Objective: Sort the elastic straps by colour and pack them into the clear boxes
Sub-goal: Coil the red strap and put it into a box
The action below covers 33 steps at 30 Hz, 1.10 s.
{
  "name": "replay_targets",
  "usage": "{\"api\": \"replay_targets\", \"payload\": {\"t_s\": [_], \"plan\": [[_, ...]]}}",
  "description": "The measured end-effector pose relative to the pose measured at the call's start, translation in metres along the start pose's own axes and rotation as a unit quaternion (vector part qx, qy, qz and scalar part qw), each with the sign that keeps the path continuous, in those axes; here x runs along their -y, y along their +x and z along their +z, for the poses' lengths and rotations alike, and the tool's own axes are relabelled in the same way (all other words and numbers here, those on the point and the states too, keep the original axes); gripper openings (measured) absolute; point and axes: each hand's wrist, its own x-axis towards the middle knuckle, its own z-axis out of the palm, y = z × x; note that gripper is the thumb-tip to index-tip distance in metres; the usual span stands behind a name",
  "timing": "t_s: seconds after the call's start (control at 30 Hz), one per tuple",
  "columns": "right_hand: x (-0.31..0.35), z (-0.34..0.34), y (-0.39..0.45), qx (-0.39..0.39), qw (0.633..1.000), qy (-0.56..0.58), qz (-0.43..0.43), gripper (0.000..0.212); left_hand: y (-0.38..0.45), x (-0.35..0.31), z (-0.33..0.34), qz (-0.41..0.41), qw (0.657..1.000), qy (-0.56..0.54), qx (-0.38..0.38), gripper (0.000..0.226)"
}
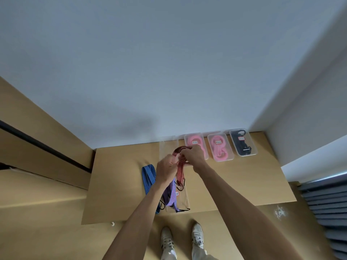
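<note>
A red-and-black striped elastic strap (181, 170) is held up over the low wooden table (244, 182). My left hand (166, 170) and my right hand (192, 154) both pinch it near its upper loop, and its black hooks hang down. Below it lies an open clear box (185, 200) with a purple strap (171, 197) in it. A blue strap (148, 177) lies on the table to the left. At the back stand two clear boxes with pink straps (195, 142) (219, 147) and one with black straps (243, 142).
A clear lid or empty box (167, 145) lies behind my hands near the wall. A wooden cabinet (37, 147) stands at the left. A grey ribbed mat (326, 212) lies on the floor at the right. My shoes (181, 239) are in front of the table.
</note>
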Motion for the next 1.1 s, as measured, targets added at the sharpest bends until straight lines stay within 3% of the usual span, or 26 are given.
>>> {"api": "replay_targets", "payload": {"t_s": [0.1, 0.2, 0.33, 0.47, 0.53, 0.63, 0.7, 0.93, 1.03, 1.1], "plan": [[0.009, -0.002, 0.0, -0.013, 0.996, 0.085, 0.002, 0.017, -0.003, -0.001, -0.006, -0.057, 0.976, -0.174, 0.121, 0.03], [0.014, -0.006, 0.003, -0.017, 0.987, 0.16, 0.02, 0.016, -0.004, 0.003, -0.013, -0.112, 0.949, -0.233, 0.178, 0.054], [0.006, -0.007, 0.006, -0.005, 0.974, 0.222, 0.041, 0.011, -0.002, 0.007, -0.015, -0.098, 0.952, -0.196, 0.212, 0.021], [-0.009, 0.002, -0.002, 0.069, 0.984, 0.157, 0.041, 0.05, 0.008, -0.005, -0.02, -0.089, 0.953, -0.262, 0.12, 0.019], [-0.015, 0.007, -0.008, 0.14, 0.981, 0.126, 0.037, 0.06, 0.018, -0.016, -0.026, -0.089, 0.946, -0.306, 0.05, 0.019], [-0.019, 0.007, -0.019, 0.254, 0.962, 0.099, 0.032, 0.05, 0.029, -0.026, -0.033, -0.106, 0.935, -0.338, 0.001, 0.026], [-0.019, 0.004, -0.021, 0.287, 0.953, 0.096, 0.035, 0.038, 0.031, -0.026, -0.032, -0.104, 0.942, -0.319, -0.013, 0.027], [-0.014, -0.005, -0.021, 0.226, 0.974, 0.013, -0.019, 0.017, 0.018, -0.025, -0.022, -0.078, 0.98, -0.149, -0.107, 0.046], [-0.007, -0.005, -0.022, 0.186, 0.982, 0.003, -0.036, 0.021, 0.007, -0.029, -0.025, -0.008, 0.982, -0.015, -0.186, 0.01], [0.004, -0.007, -0.022, 0.16, 0.984, -0.021, -0.07, 0.021, 0.007, -0.025, -0.03, 0.083, 0.982, 0.059, -0.161, 0.045]]}}
